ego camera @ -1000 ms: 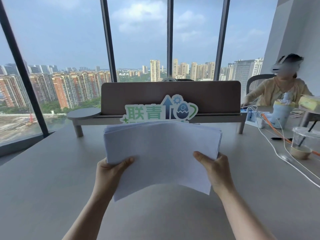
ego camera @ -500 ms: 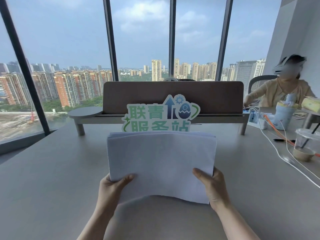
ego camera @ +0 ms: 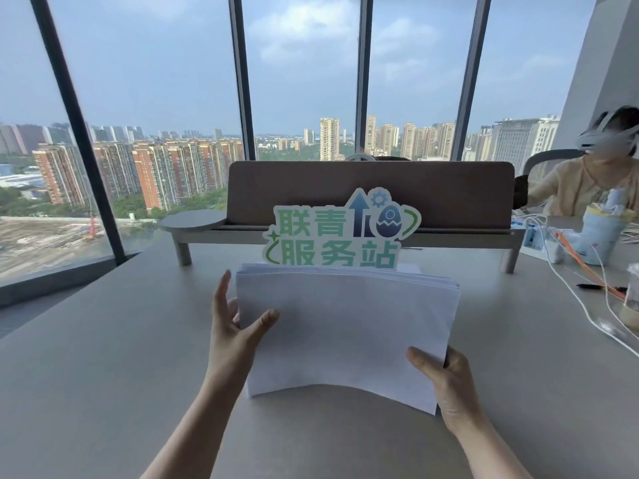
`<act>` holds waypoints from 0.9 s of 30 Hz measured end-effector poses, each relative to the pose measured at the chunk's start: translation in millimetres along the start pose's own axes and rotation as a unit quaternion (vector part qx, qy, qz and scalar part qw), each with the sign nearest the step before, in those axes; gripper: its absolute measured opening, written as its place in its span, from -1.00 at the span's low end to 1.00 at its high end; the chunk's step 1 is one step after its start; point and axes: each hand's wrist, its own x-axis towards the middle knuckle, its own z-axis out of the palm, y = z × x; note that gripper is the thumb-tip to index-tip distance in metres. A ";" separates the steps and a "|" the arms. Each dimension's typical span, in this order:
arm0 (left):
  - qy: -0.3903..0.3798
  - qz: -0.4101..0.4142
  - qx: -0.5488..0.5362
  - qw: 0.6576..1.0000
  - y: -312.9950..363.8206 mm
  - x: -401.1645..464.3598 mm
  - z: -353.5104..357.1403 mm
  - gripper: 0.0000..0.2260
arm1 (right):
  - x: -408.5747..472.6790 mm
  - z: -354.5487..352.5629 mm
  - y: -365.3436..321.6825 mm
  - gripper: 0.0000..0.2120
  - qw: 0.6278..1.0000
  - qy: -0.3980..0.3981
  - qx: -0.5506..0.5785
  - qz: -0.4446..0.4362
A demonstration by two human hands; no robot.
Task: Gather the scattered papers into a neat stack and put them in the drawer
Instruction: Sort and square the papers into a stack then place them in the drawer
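A stack of white papers [ego camera: 349,326] stands upright on its lower edge on the grey table [ego camera: 103,357], its bottom sagging into a curve. My right hand [ego camera: 446,385] grips the stack's lower right corner, thumb on the front face. At the stack's left edge is my left hand [ego camera: 231,326], with its thumb on the front and its straight fingers spread along the side. No drawer is in view.
A green and white cut-out sign [ego camera: 340,233] stands behind the papers, against a brown desk shelf [ego camera: 370,198]. White cables [ego camera: 570,295], a blue bottle [ego camera: 601,233] and a plastic cup [ego camera: 631,302] lie at the right. A person [ego camera: 587,181] sits at the far right.
The stack came down from above the table and stands lower, with its edges more even. My left hand let go of the bottom corner and moved up along the left edge, fingers straightened.
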 end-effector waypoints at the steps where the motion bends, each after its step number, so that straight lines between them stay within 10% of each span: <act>1: -0.002 0.036 0.027 0.999 8.0 4.7 0.6 -0.17 | -0.2 -0.4 0.9 -0.85 1.000 0.001 -0.001 0.000; 9: -0.039 0.224 0.290 0.930 28.8 31.2 -2.1 -0.69 | 1.2 -3.6 4.3 -0.85 1.000 -0.004 -0.002 -0.006; 14: -0.039 0.213 0.262 0.940 24.0 27.4 -5.7 -0.52 | 1.3 -3.5 2.4 -0.27 1.000 -0.027 -0.010 -0.004; 19: -0.031 0.190 0.238 0.952 27.7 29.8 -4.9 -0.66 | 1.4 -3.1 1.2 -0.68 1.000 -0.019 0.006 -0.003; 27: -0.043 0.164 0.234 0.957 32.4 30.6 -9.5 -0.62 | 1.4 -2.4 1.3 -0.71 1.000 -0.014 0.009 -0.005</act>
